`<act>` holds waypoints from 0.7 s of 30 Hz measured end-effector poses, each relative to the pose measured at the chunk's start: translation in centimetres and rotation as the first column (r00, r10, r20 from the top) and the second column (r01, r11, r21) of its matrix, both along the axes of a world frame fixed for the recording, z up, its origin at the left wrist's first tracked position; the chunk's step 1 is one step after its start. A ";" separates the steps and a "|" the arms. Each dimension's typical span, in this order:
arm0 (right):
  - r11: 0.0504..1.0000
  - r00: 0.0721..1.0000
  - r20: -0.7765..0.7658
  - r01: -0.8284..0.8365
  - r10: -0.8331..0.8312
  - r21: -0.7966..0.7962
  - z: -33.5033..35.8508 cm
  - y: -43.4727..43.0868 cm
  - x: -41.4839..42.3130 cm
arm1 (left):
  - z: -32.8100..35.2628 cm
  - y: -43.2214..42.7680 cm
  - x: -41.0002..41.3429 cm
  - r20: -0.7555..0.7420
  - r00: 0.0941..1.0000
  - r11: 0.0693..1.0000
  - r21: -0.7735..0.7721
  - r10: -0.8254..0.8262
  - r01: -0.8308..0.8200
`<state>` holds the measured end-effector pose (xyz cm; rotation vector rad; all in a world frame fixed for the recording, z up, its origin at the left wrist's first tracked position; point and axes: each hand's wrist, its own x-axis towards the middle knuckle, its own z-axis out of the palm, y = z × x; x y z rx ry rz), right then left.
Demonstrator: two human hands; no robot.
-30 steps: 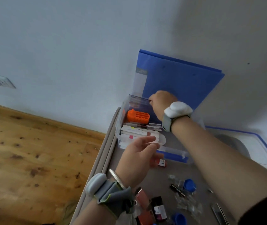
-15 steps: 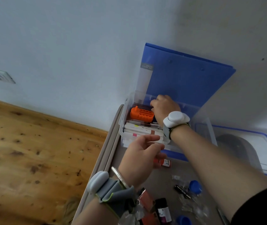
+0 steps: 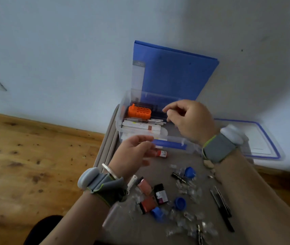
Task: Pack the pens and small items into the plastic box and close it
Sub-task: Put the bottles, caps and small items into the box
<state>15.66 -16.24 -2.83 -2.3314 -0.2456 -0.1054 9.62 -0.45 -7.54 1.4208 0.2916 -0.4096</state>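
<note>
A clear plastic box [image 3: 121, 110] stands open at the far edge of the grey table [image 3: 179, 161]. Inside it lie an orange holder [image 3: 139, 112] and white pens [image 3: 140, 127]. My right hand [image 3: 190, 119] hovers over the box's right half with fingers loosely curled and nothing in it. My left hand [image 3: 133, 154] floats just in front of the box, fingers apart and empty. A small red-capped vial [image 3: 162, 153] lies beside the left hand. Small bottles [image 3: 161, 193], blue caps [image 3: 180, 203] and black pens [image 3: 222, 207] lie scattered nearer to me.
The box's lid [image 3: 257, 138] with a blue rim lies at the right against the wall. A blue folder [image 3: 174, 75] leans on the wall behind the box. Clear plastic bits [image 3: 190, 190] litter the table. Wooden floor [image 3: 34, 165] lies left of the table.
My right hand has lifted out of the box's back corner and pulled back toward me, now above the box. The left hand stayed nearly in place.
</note>
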 end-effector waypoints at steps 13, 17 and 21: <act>0.961 0.934 -0.325 0.060 -0.150 -0.270 -10.4 -4.3 -12.2 | -5.5 1.7 -4.7 -0.011 0.800 0.305 0.921 -0.599 0.241; 0.955 0.935 -0.340 -0.006 -0.099 -0.296 -12.2 -1.9 -13.4 | -6.3 0.7 -4.1 -0.130 0.681 0.126 0.941 -0.721 0.313; 0.937 0.924 -0.357 0.008 -0.141 -0.349 -12.9 -0.6 -13.3 | -6.5 -0.3 -2.9 -0.286 0.512 -0.091 0.924 -0.810 0.373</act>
